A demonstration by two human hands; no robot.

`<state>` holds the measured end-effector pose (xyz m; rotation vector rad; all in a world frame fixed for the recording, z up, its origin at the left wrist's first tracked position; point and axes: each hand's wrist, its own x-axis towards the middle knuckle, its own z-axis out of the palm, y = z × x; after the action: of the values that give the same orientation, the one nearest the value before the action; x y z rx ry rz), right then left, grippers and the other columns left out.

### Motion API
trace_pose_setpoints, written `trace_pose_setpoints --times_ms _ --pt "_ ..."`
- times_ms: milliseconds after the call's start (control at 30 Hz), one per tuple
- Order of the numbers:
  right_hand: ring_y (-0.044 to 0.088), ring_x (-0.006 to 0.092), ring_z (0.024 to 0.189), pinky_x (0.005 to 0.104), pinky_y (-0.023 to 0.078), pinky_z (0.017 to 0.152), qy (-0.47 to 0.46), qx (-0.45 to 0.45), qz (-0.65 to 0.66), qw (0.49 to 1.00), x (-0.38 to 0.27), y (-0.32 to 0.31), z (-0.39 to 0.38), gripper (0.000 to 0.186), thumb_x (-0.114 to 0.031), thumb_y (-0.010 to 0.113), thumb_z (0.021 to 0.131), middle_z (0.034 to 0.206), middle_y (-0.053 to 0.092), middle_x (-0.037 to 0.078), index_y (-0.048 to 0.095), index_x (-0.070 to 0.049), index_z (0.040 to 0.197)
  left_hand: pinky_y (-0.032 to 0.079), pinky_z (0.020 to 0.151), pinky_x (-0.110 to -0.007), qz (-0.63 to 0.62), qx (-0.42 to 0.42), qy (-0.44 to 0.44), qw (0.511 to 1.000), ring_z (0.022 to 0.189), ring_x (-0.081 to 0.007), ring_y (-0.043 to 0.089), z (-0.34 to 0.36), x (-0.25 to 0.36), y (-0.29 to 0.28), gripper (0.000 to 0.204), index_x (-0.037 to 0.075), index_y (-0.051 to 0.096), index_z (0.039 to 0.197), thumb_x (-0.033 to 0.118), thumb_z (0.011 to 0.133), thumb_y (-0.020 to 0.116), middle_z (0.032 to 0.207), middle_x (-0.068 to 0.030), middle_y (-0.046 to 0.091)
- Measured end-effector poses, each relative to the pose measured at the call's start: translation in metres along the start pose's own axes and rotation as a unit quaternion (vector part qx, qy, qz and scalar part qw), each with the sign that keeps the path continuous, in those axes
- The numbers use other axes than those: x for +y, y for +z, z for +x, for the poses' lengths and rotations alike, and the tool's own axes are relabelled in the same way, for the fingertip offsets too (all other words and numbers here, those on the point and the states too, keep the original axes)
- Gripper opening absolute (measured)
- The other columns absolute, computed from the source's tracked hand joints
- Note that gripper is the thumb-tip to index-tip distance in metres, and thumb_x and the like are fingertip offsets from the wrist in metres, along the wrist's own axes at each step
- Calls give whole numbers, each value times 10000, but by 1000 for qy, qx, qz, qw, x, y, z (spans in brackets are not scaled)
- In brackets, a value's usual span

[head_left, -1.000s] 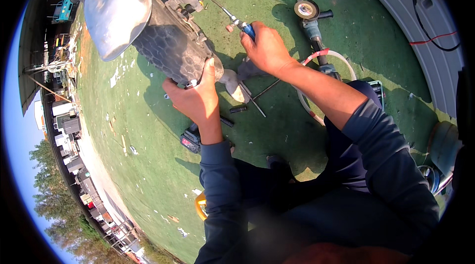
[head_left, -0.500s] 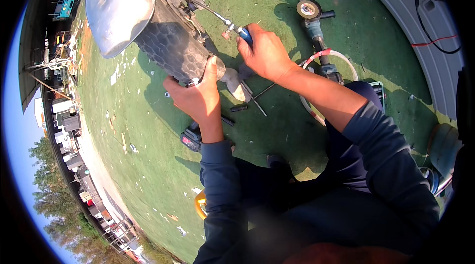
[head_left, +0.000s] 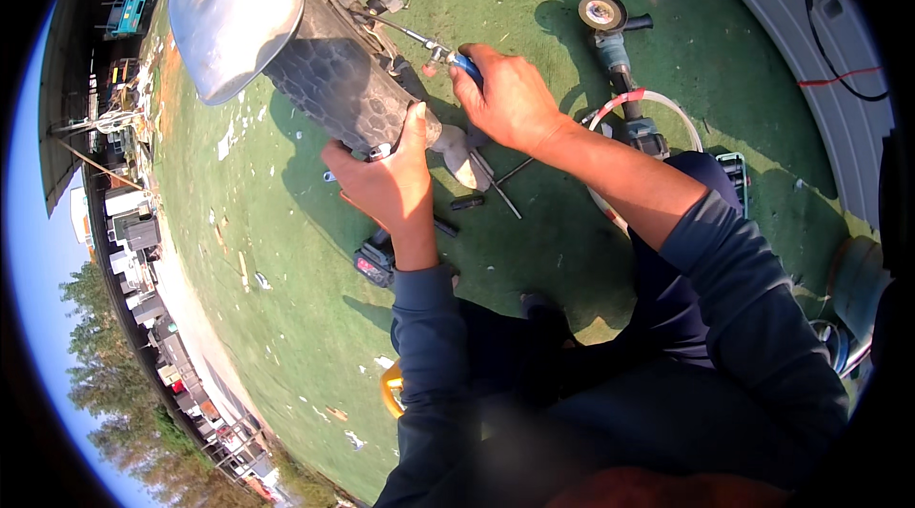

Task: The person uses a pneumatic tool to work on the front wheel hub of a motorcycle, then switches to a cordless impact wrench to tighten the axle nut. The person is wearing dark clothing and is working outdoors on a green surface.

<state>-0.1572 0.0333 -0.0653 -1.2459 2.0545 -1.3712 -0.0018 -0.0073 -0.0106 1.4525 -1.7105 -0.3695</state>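
My left hand (head_left: pixel 391 189) grips the lower end of a dark, curved part with a scale-like pattern (head_left: pixel 334 93), thumb on top and the other fingers partly hidden. A small shiny piece (head_left: pixel 379 152) shows beside the thumb; I cannot tell what it is. A rounded, polished metal plate (head_left: pixel 233 17) overhangs the patterned part. My right hand (head_left: pixel 515 98) is closed around the blue handle of a thin-shafted metal tool (head_left: pixel 419 35). The shaft reaches the metal bracketry (head_left: pixel 367 27) along the part's right side; its tip is hard to make out.
An angle grinder (head_left: pixel 615 55) lies on the green ground (head_left: pixel 286 317) at right, with a pale hose loop (head_left: pixel 686 117) around its body. A cordless power tool (head_left: pixel 375 260), a dark socket (head_left: pixel 467 203) and metal rods (head_left: pixel 505 193) lie below my hands. A grey panel (head_left: pixel 782 60) stands far right.
The whole view has shifted slightly. Both hands keep their grips, and the tool's shaft stays against the bracketry.
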Motion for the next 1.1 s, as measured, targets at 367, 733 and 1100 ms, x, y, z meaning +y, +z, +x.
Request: trace_pose_setpoints --times_ms 367,733,1100 --pt "691 518 780 589 551 724 20 -16 2 1000 -12 -1 -2 337 -288 624 1020 787 695 290 674 26 1134 567 924 -411 4 12 17 1000 1035 -285 699 1 -8 4 836 -88 576 1262 375 724 1016 1183 -196 694" --pt "710 510 787 586 575 746 19 -20 8 1000 -14 -5 -4 374 -333 635 1008 792 702 308 632 39 969 565 921 -411 -6 17 31 999 1026 -286 691 1 -10 5 787 -83 582 1239 366 747 1002 1175 -187 688" --pt "704 519 805 602 565 749 19 -24 17 999 -18 -9 -5 366 -318 593 1039 837 706 315 620 41 973 564 909 -410 16 22 52 998 1014 -285 691 0 -12 6 788 -75 594 1228 394 744 1003 1161 -183 686"
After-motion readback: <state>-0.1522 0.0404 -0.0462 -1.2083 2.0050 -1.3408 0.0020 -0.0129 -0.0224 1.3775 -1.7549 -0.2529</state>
